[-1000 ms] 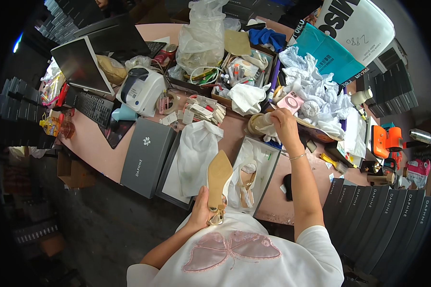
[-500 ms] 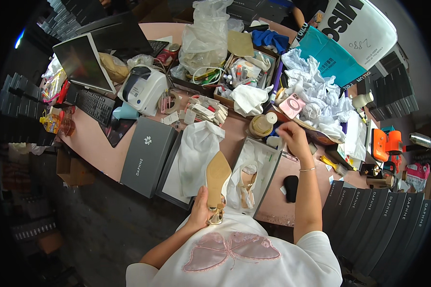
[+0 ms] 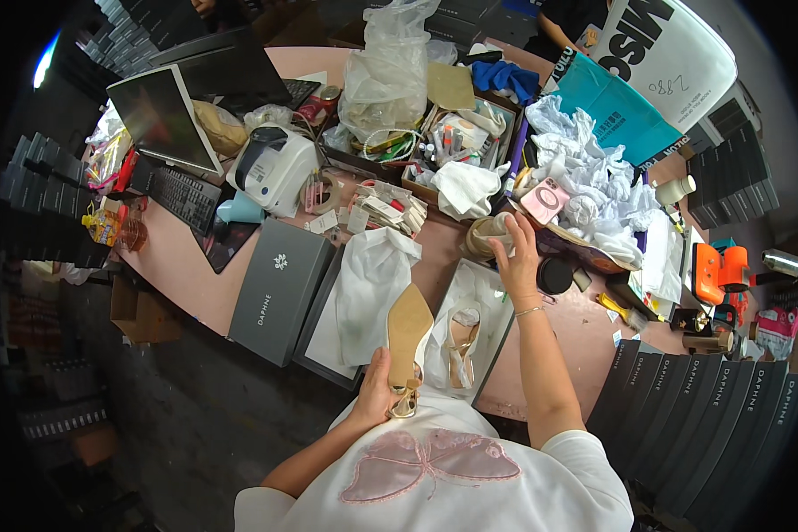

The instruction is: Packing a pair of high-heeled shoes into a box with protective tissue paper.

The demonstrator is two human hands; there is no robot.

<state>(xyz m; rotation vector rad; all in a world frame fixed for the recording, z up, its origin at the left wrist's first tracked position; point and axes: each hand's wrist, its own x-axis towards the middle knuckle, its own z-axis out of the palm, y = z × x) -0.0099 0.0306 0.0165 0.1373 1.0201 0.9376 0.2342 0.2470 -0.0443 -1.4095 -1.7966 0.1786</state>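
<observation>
I see left hand (image 3: 374, 396) clasping beige shoe (image 3: 407, 341), toe pointing away | right hand (image 3: 516, 257) spread open, holding nothing, on tape roll (image 3: 485, 238) beyond the open shoebox (image 3: 496, 306)

Clutter (image 3: 390, 208) behind open shoebox (image 3: 492, 297)

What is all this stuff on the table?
shoe: one, tan sole up, in left hand
second shoe: one, beige, in open box
open box: one, white-lined, table front
grey box: one, front left
white bag: one, beside grey box
tape roll: one, tan, at right hand
printer: one, white, left of centre
monitor: one, dark, far left
crumpled paper: pile, white, right
left hand: holds shoe
right hand: on tape roll
</observation>
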